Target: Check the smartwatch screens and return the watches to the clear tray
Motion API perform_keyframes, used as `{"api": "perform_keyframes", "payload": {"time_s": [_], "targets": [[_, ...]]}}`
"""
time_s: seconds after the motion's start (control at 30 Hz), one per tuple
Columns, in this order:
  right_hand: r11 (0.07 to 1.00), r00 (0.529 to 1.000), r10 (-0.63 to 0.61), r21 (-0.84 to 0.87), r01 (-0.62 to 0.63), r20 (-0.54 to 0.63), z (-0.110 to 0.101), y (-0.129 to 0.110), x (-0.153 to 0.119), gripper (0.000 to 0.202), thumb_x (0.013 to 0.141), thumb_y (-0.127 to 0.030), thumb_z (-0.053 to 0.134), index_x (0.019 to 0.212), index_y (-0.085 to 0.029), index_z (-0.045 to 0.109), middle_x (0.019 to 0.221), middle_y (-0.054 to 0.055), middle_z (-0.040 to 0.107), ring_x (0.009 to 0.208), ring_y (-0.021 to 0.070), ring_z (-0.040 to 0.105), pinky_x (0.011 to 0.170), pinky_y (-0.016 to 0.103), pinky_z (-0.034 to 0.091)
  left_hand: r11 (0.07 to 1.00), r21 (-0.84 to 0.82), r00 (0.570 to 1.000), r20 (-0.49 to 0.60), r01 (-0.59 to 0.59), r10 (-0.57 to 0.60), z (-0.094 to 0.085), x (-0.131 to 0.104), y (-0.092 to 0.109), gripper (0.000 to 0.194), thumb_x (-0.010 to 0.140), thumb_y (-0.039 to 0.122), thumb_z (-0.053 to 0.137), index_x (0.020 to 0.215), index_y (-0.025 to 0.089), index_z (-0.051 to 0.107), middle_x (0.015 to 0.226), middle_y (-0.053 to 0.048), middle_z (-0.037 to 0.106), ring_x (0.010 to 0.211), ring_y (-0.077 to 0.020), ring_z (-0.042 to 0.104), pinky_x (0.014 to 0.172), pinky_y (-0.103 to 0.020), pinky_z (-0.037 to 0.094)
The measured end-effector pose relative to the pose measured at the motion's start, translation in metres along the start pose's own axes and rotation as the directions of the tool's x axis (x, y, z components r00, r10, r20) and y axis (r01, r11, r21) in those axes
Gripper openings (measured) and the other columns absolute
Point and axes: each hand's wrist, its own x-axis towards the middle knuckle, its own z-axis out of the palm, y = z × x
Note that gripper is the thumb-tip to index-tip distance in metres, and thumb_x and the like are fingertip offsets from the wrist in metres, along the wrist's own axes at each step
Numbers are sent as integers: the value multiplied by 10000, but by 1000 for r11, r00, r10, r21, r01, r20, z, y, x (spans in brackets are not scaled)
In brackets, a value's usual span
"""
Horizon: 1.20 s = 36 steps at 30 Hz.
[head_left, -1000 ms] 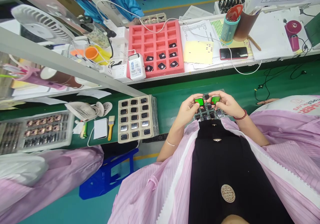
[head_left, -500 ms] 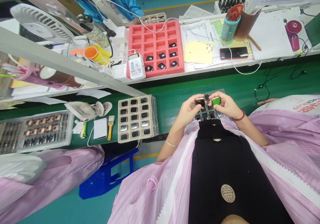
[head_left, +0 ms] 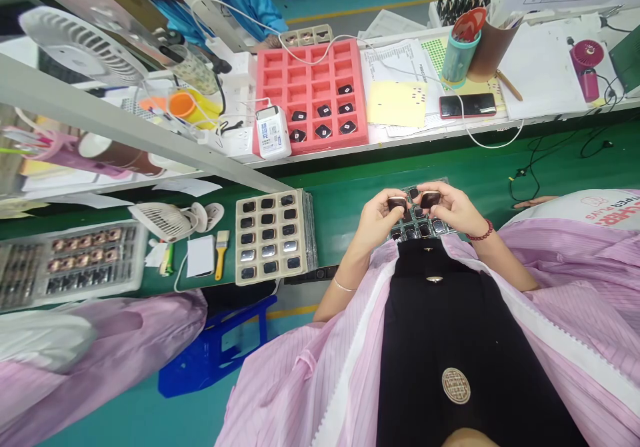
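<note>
Between thumb and fingers, my left hand (head_left: 376,219) grips a smartwatch case (head_left: 398,202) with a dark screen. My right hand (head_left: 454,208) pinches a second smartwatch case (head_left: 431,200), its screen dark as well. The two cases are held side by side, a small gap apart. Below them lies a clear tray (head_left: 414,226) with several dark watch cases in its pockets, partly covered by my hands. To the left, a beige tray (head_left: 303,260) holds several more watch cases and sits on a stack of clear trays.
A red foam tray (head_left: 313,50) with several black pieces stands on the raised shelf. A brush (head_left: 221,255), a white fan (head_left: 163,220) and a white box (head_left: 201,256) lie left of the beige tray. Co-workers sit on both sides; another person in blue is across the shelf.
The screen of the watch case in my right hand has gone from bright green to dark. Both hands have stayed nearly in place.
</note>
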Motion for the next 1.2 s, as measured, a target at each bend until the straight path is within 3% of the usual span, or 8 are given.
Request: {"api": "perform_keyframes", "payload": {"time_s": [0.2,0.33,0.43,0.57,0.7,0.87,1.0,1.2], "targets": [[997,1000,1,77,-2,13,1,6,0,574,810,-120,684,1348,-253,535,1225,77,707,1122,201,686,788,262,607,999,-39,1000,-10,27,-27,1,1,-1,554,756,254,828,1261,206,604,1086,-57,690,1002,-185,666,830,-267,538],[959,999,41,281,-39,-2,1,8,3,635,802,-196,800,1364,-297,521,1203,33,696,914,129,694,668,196,588,953,-279,993,68,116,-101,-1,2,1,736,681,294,913,1327,238,563,1024,-31,684,816,-135,670,681,-215,526],[874,992,119,472,-118,28,-2,11,4,632,786,-324,843,1348,-297,557,1185,24,711,725,91,655,599,192,570,845,-476,969,147,245,-198,-6,4,3,682,673,424,916,1255,210,631,938,-34,678,565,-61,543,455,-172,391],[764,974,206,606,-220,94,-5,23,6,564,896,-659,609,1282,-249,635,1195,74,734,637,93,614,499,200,501,703,-624,933,143,343,-329,-10,8,1,543,865,660,671,1156,201,694,859,-56,676,486,-48,441,380,-168,303],[726,958,267,631,-273,107,-4,33,9,633,959,-730,374,1244,-246,664,1159,86,747,569,77,545,455,181,419,654,-653,911,148,382,-384,-8,9,-3,578,930,699,544,1183,201,687,903,-88,700,531,-76,499,400,-181,333],[751,970,218,616,-239,111,-1,30,11,577,921,-698,494,1254,-251,641,1153,82,746,582,80,560,465,187,438,725,-589,931,170,358,-322,-8,9,-3,584,849,634,706,1211,178,671,1000,-102,724,631,-102,599,488,-203,435],[822,980,181,534,-196,81,1,18,8,601,795,-360,791,1337,-295,542,1199,38,725,753,106,680,599,208,568,872,-411,963,147,267,-225,-10,9,-2,723,675,327,923,1314,203,607,1090,-71,732,739,-124,685,598,-210,490],[963,995,59,267,-36,-75,11,9,6,506,820,-321,790,1263,-261,554,1042,21,718,705,120,673,608,247,600,988,-137,993,101,71,-58,-6,6,-3,533,829,367,811,1299,219,607,1219,-99,699,856,-167,734,711,-254,555]]}}
